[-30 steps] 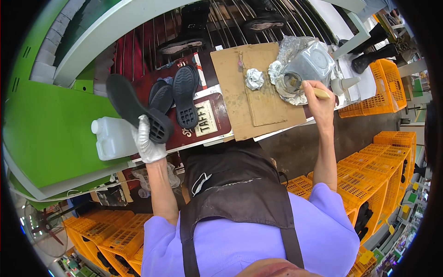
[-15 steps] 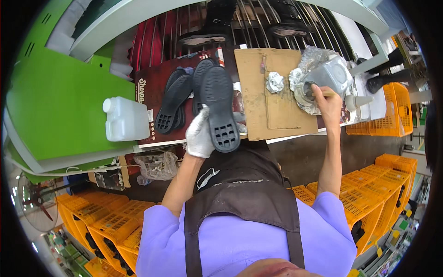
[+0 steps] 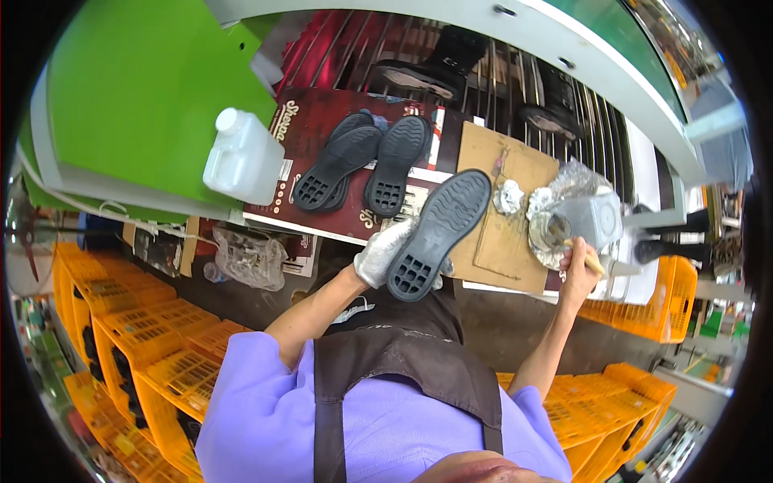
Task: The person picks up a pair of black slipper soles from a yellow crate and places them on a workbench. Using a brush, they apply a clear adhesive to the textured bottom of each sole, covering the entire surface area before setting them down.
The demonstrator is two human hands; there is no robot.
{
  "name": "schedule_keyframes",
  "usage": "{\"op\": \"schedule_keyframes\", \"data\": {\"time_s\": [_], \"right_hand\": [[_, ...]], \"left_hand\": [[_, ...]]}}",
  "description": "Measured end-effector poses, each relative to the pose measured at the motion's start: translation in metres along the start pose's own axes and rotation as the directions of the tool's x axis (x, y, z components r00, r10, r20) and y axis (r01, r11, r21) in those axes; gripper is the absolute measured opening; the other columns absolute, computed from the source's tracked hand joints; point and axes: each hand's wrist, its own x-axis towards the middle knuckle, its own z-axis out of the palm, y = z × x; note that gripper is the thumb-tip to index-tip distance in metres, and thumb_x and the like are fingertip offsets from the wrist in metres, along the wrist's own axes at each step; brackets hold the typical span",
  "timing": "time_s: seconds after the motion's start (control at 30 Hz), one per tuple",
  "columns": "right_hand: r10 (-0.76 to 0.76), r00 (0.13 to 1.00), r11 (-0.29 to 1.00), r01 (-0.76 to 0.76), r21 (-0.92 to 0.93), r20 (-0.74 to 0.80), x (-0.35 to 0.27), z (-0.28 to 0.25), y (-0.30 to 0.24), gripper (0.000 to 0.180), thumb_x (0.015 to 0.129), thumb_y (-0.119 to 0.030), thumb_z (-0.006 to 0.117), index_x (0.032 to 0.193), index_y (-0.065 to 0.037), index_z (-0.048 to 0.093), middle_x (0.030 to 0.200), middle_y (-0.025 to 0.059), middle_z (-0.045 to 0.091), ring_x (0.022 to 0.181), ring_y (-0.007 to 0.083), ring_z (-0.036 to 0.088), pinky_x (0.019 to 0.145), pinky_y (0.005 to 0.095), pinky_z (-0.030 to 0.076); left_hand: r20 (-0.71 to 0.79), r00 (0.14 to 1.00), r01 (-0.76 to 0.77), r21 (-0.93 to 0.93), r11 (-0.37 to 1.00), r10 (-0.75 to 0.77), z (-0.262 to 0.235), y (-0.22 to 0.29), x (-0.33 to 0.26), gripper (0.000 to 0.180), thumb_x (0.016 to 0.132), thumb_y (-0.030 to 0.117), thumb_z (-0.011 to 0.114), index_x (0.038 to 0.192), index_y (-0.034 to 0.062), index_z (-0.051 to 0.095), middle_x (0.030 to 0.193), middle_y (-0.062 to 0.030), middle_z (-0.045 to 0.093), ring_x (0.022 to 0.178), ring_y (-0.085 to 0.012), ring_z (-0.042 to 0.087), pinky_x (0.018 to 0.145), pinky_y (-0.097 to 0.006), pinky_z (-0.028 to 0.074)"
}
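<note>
- Centre of frame: we see the left hand (image 3: 385, 251), gloved in white, gripping a black sole (image 3: 439, 233) held tread-up over the bench edge.
- Right of centre: the right hand (image 3: 578, 270) is closed around a brush (image 3: 588, 259), its tip in a foil-wrapped pot (image 3: 573, 221).
- Between them: a cardboard sheet (image 3: 499, 241) with a foil ball (image 3: 509, 196).
- Upper centre: two more soles (image 3: 366, 169) lie tread-up on a dark red box (image 3: 322, 121).
- Upper left: a white jug (image 3: 241, 158) beside a green panel (image 3: 145, 97).
- Lower corners: orange crates (image 3: 137, 346).

shoe workshop | soles (image 3: 364, 167) on bench | orange crates (image 3: 153, 354)
</note>
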Motion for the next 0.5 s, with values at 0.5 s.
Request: {"op": "schedule_keyframes", "data": {"time_s": [0.5], "right_hand": [[0.041,0.999,0.998,-0.041,0.043,0.008,-0.013,0.003,-0.011,0.022,0.087,-0.024,0.066,0.092,-0.002,0.067,0.067,0.0022,0.059,0.053,0.0062,0.05,0.049,0.0189,0.043]], "left_hand": [[-0.041,0.999,-0.018,-0.048,0.999,0.016,-0.011,0.002,0.002,0.064,0.097,0.05,0.022,0.131,-0.0003,0.039,0.1,-0.029,0.059,0.076,-0.0359,0.064,0.07,-0.043,0.054]]}}
